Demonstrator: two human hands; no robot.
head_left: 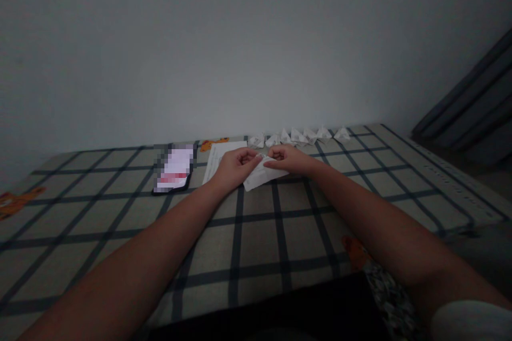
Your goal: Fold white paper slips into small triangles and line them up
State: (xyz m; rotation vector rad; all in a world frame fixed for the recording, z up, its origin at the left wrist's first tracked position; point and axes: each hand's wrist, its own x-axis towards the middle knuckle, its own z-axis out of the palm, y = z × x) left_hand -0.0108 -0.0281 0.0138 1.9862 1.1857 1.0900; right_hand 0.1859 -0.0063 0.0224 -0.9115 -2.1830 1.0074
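My left hand point(235, 164) and my right hand point(286, 160) meet over a checked bed sheet point(256, 234), both with fingers curled. Between them they pinch a small white piece of paper point(259, 176), which hangs down toward me from the fingertips. Under and behind my left hand lies a flat white sheet of paper point(219, 155). The room is dim and the fold lines on the held paper are hard to make out.
A row of several small folded white paper shapes point(298, 136) lies along the far edge by the grey wall. A phone with a lit screen point(175, 169) rests left of my hands. Dark curtain folds point(472, 112) hang at the right.
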